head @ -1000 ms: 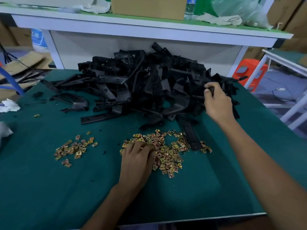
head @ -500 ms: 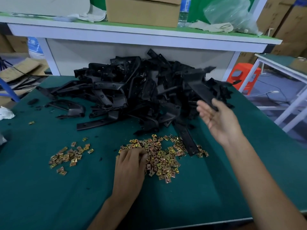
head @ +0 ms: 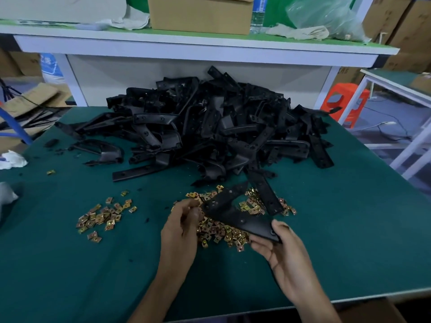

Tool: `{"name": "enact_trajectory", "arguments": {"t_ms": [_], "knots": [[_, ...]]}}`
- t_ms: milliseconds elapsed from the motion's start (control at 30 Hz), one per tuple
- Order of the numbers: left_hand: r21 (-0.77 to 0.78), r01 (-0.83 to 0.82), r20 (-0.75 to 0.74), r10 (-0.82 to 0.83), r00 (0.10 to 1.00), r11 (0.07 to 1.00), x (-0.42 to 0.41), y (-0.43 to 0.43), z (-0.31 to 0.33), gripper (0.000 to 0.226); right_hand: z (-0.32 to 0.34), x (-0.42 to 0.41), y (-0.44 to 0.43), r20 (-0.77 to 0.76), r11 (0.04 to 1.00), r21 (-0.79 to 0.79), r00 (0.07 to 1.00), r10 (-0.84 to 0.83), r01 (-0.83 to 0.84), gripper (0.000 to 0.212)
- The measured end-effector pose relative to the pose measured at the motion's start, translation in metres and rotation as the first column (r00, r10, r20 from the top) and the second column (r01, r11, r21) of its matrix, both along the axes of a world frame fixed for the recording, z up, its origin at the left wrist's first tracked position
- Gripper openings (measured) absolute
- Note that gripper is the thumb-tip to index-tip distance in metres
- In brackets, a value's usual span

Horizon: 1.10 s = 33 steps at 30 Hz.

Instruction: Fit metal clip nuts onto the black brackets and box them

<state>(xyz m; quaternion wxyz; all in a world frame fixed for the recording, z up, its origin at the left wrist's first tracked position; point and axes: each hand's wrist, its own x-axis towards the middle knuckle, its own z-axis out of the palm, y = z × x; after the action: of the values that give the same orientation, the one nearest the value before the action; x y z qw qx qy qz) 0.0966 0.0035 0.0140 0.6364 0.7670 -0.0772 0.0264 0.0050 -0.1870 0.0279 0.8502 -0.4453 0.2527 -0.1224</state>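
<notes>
Workbench, green-topped (head: 70,264), under a white shelf (head: 186,45); stock as seen from beside the bench.

1. Heap of black brackets (head: 210,127): fills the back half of the bench, tangled, unfitted as far as can be seen. 1 loose bracket (head: 265,194) lies at its front edge, across the right side of the nuts.
2. Cardboard box (head: 200,15): on the shelf, well apart from the work. Whether it is the packing box cannot be told.
3. Held bracket (head: 233,213): lifted above the nuts, slanting from near right to far left.
4. Right hand (head: 284,250): grips the held bracket's near end only, thumb on top, fingers beneath.
5. Left hand (head: 184,227): fingers curled together at the bracket's far end. Whether they pinch a nut cannot be told.
6. Main spread of clip nuts (head: 221,231): gold, loose, under and between both hands.
7. Smaller scatter of clip nuts (head: 105,215): off to the left, untouched.

Risks, as judged: with only 1 end gripped, the bracket may twist when a nut is pushed on, seating it crooked. A nut slipping from the fingertips would be lost among the rest. The bracket's free end could sweep nuts across the bench.
</notes>
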Motion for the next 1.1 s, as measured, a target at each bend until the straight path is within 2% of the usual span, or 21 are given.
{"name": "enact_trajectory", "arguments": {"t_ms": [167,267,400,800,933,1100], "knots": [[-0.354,-0.014,-0.186,-0.055,0.981,0.935,-0.007,0.007,0.015,0.023,-0.005,-0.002,0.003,0.014,0.989,-0.117,0.996,-0.092,0.093,0.032],[-0.437,0.012,-0.234,-0.127,0.964,0.899,-0.013,0.015,0.023,0.023,-0.009,-0.003,0.008,0.025,0.972,-0.211,0.995,-0.097,0.1,0.039],[-0.387,0.085,-0.273,-0.202,0.94,0.918,-0.019,0.025,0.029,0.024,-0.011,-0.004,0.013,0.036,0.951,-0.295,0.996,-0.082,0.089,0.042],[-0.127,0.236,-0.316,-0.265,0.911,0.963,-0.021,0.042,0.029,0.035,-0.016,-0.005,0.013,0.014,0.932,-0.36,0.999,-0.046,0.048,0.034],[-0.193,0.2,-0.363,-0.259,0.895,0.961,-0.018,0.049,0.025,0.03,-0.015,-0.002,0.014,0.016,0.93,-0.366,0.999,-0.042,0.045,0.045],[-0.333,0.103,-0.435,-0.25,0.865,0.937,-0.017,0.044,0.02,0.027,-0.013,-0.003,0.012,0.016,0.93,-0.368,1.0,-0.014,0.019,0.045]]}}
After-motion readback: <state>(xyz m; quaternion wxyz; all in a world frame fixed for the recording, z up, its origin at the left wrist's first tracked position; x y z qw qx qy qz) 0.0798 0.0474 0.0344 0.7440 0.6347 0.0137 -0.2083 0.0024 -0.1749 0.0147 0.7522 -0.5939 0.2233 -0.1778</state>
